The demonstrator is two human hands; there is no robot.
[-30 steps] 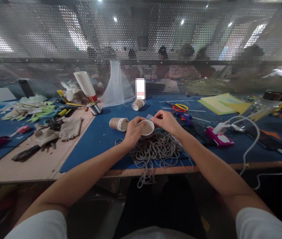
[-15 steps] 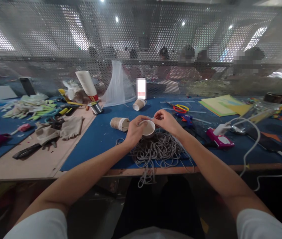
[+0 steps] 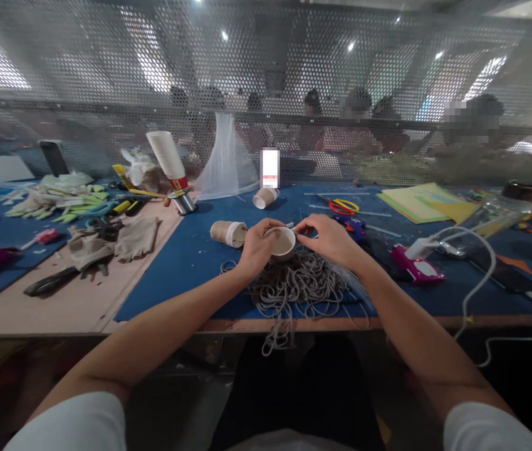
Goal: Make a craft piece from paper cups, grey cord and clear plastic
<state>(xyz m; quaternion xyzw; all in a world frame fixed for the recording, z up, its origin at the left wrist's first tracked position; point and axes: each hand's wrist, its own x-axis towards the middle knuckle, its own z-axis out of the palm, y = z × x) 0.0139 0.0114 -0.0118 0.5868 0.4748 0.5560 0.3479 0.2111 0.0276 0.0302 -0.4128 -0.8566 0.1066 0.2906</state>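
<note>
My left hand (image 3: 262,245) is wrapped round a white paper cup (image 3: 283,244), thumb at the rim, its mouth tilted toward me. Close by, my right hand (image 3: 324,237) has its thumb and forefinger bent together at the cup's right side; what is between those fingertips is too small to make out. Under both hands lies a loose heap of grey cord (image 3: 294,282), with some loops hanging over the table's front edge. Left of my left hand, a twine-wrapped cup (image 3: 227,233) with a white band lies on its side.
Another wrapped cup (image 3: 266,198) lies behind, before a lit phone (image 3: 270,164). A stack of paper cups (image 3: 166,153) leans at the back left. Scissors (image 3: 343,207), a blue glue gun (image 3: 353,227), a magenta device with a white cable (image 3: 417,265) and coloured paper (image 3: 418,203) are rightward. Gloves (image 3: 136,239) lie left.
My right hand has shifted slightly down and right along the cup's side, and its fingers have drawn lower. The left hand keeps its hold on the cup. The view has moved slightly.
</note>
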